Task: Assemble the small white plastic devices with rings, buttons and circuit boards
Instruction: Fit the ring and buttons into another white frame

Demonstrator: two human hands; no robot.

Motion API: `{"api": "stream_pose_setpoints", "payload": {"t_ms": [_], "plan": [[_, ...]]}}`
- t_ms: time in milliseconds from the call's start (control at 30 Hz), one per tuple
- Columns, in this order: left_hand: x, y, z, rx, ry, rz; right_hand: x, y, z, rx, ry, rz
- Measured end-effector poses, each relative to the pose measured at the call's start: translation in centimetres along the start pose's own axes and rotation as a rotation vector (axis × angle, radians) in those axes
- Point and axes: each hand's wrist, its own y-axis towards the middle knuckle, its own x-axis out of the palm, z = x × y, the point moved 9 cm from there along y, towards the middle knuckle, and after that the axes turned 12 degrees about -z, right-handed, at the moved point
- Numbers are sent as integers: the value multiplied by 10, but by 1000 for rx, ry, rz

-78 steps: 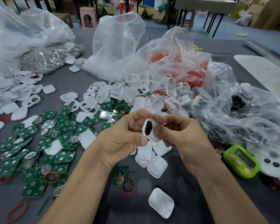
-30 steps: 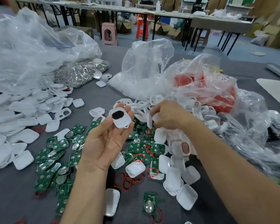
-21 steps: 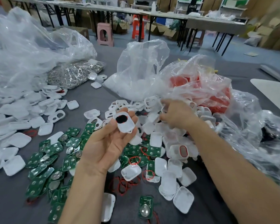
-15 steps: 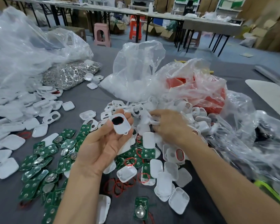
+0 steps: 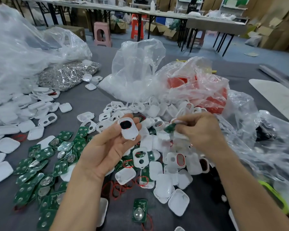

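White shell [image 5: 129,131], with its black button [image 5: 124,125] already seated, is cradled on the lightly curled fingers of the left hand [image 5: 107,150], raised above the grey table [image 5: 93,100]. The right hand [image 5: 203,132], which was buried in the pile of shells [image 5: 150,108] half a second ago, has been lifted clear. What appears to be a green circuit board [image 5: 170,128], blurred by motion, is pinched in its fingertips. Fitting the board into the shell is judged the next step.
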Motion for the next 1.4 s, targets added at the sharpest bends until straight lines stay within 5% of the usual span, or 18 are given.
{"api": "stream_pose_setpoints", "payload": {"t_ms": [400,700,900,1267,1400], "plan": [[38,6,-63,-299,140,-95,3,-86,26,-14,748,241],[54,8,-93,-332,126,-180,19,-104,-13,-318,386,211],[56,6,-83,-299,115,-222,33,-100,-20,-328,280,29],[53,4,-88,-353,112,-162,-6,-128,-33,-455,-28,507],[57,5,-91,-369,111,-197,3,-131,-42,-528,-225,533]]}}
